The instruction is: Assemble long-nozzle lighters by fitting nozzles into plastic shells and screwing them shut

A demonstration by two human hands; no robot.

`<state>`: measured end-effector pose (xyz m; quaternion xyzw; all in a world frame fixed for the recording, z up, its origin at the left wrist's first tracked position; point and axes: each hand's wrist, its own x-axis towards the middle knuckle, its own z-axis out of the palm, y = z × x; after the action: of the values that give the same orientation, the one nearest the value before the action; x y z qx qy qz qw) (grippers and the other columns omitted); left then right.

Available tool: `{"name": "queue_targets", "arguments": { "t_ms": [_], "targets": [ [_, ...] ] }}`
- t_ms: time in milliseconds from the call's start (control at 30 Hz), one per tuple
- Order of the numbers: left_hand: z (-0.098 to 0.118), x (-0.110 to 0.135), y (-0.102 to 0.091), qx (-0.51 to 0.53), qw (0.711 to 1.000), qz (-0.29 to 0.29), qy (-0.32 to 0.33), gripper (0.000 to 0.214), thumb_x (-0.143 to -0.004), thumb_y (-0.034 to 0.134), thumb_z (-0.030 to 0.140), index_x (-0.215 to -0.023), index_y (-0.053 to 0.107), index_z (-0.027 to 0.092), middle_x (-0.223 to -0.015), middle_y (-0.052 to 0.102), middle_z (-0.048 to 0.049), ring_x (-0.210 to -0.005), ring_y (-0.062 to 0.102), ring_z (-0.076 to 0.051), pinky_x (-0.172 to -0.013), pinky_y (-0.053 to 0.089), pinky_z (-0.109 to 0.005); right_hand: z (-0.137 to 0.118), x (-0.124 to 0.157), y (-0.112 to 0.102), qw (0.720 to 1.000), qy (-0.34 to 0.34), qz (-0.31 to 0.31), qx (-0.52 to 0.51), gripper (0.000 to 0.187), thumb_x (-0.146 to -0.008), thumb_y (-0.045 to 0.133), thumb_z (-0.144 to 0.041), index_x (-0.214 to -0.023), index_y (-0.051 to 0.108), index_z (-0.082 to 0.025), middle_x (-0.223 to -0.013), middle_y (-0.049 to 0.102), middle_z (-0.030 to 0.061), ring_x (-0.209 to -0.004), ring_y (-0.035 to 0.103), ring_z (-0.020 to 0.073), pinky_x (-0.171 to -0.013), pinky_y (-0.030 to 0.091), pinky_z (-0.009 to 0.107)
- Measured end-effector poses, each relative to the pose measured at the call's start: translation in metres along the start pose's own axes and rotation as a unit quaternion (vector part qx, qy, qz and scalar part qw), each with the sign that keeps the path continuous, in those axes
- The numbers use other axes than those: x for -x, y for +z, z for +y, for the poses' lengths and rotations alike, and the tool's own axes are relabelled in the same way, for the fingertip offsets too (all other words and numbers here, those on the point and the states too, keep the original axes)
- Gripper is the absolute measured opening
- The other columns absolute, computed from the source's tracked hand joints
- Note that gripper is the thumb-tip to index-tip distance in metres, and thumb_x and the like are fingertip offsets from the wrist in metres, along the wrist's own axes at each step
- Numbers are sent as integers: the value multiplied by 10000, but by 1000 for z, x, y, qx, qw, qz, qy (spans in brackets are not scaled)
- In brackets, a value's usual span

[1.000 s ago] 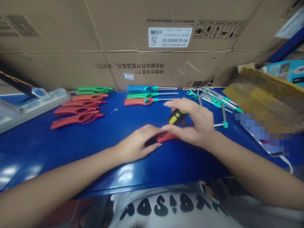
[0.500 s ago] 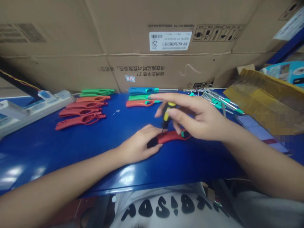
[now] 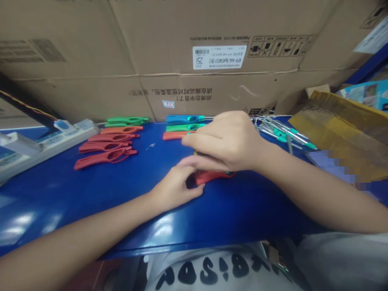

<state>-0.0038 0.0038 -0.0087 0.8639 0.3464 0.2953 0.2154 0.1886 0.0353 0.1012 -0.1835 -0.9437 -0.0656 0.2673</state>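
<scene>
My left hand (image 3: 174,184) rests on the blue table and grips the end of a red lighter (image 3: 209,177) between thumb and fingers. Over it, my right hand (image 3: 230,141) is closed around a screwdriver (image 3: 196,153). Only a sliver of the tool's handle shows; its tip is hidden behind my fingers. A bit of green trigger shows at the lighter's far end, while my right hand covers much of its upper side. Beyond that hand lie a blue lighter (image 3: 178,119), a green lighter (image 3: 180,127) and an orange lighter (image 3: 176,136), partly covered.
Red and orange handle shells (image 3: 104,157) and green shells (image 3: 127,121) lie at left, near a white power strip (image 3: 54,147). Small screws (image 3: 150,146) sit mid-table. At right are metal lighter rods (image 3: 281,133), a phone (image 3: 330,163) and yellow packaging (image 3: 336,133). Cardboard (image 3: 106,81) stands behind.
My right hand has gone from a loose, spread-finger hold to a closed grip on the screwdriver, turned knuckles up and shifted left. My left hand still holds the red lighter. The view has tilted slightly.
</scene>
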Motion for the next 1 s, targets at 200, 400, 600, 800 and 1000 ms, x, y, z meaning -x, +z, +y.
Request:
{"name": "queue_targets", "arguments": {
  "t_ms": [200,400,600,800,1000],
  "targets": [
    [-5,-1,-6,-17,999,-29,39,385,-858,696,208,-1234,619,215,-1168,700,-70,-1078,658,-258,-933,540,-399,9,2,7,998,-34,-2,-61,409,-1085,309,-377,-1312,571,-162,-1183,702,70,-1046,663,151,-851,511,277],
    [-7,-2,-9,-15,998,-40,56,387,-895,679,249,-1272,599,216,-1176,696,-73,-1074,660,-249,-952,537,-398,9,5,11,999,0,24,-48,464,-1089,260,-406,-1346,563,-166,-1139,709,68,-1023,671,165,-872,507,302],
    [-11,-2,-8,-12,997,-40,64,379,-890,694,273,-1253,608,205,-1247,674,-92,-1171,631,-268,-1001,522,-422,12,6,8,998,-23,41,-51,443,-1023,461,-525,-1149,667,-153,-997,739,45,-852,678,143,-747,496,263],
    [-10,-3,-11,-3,997,-40,59,345,-881,704,268,-1213,640,204,-1121,707,-73,-1019,676,-236,-912,555,-385,8,6,3,998,1,-4,-55,435,-1093,257,-334,-1430,483,-177,-1151,722,45,-904,674,118,-800,500,254],
    [-12,-3,-10,-6,997,-48,58,401,-878,701,279,-1263,625,193,-1196,695,-98,-1135,641,-281,-984,527,-446,9,9,4,1000,-1,3,-10,469,-1036,431,-515,-1297,608,-168,-1033,745,55,-904,689,159,-777,491,263]
  ]
}}
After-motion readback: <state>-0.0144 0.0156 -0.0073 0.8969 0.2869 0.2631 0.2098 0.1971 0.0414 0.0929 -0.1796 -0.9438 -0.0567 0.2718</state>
